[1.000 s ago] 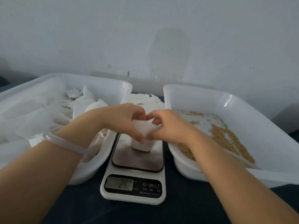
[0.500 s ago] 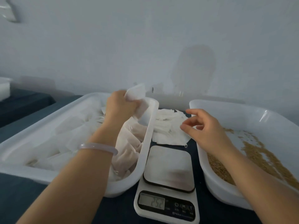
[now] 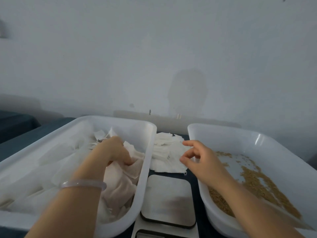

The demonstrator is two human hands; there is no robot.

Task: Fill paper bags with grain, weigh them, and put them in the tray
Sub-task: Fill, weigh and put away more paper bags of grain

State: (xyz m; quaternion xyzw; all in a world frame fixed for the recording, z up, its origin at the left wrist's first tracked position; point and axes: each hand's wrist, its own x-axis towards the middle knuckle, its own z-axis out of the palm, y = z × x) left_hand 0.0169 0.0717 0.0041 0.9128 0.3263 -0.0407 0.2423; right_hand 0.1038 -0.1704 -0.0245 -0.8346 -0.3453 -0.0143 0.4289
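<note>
The left hand (image 3: 113, 152) curled its fingers down among the filled paper bags (image 3: 120, 186) in the tray (image 3: 145, 169). Its fingertips were buried, so I could not tell whether it gripped one. To its right lay the scale (image 3: 168, 198), its display cut off below. The right hand (image 3: 200, 160) hovered loose and empty over the flat empty bags (image 3: 164, 152), with grain (image 3: 253, 179) beside its wrist.

Pale, seemingly translucent bangle (image 3: 84, 183), left wrist

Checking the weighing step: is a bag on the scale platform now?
No, the scale platform is bare; the left hand is among the bags in the left tray.
</note>
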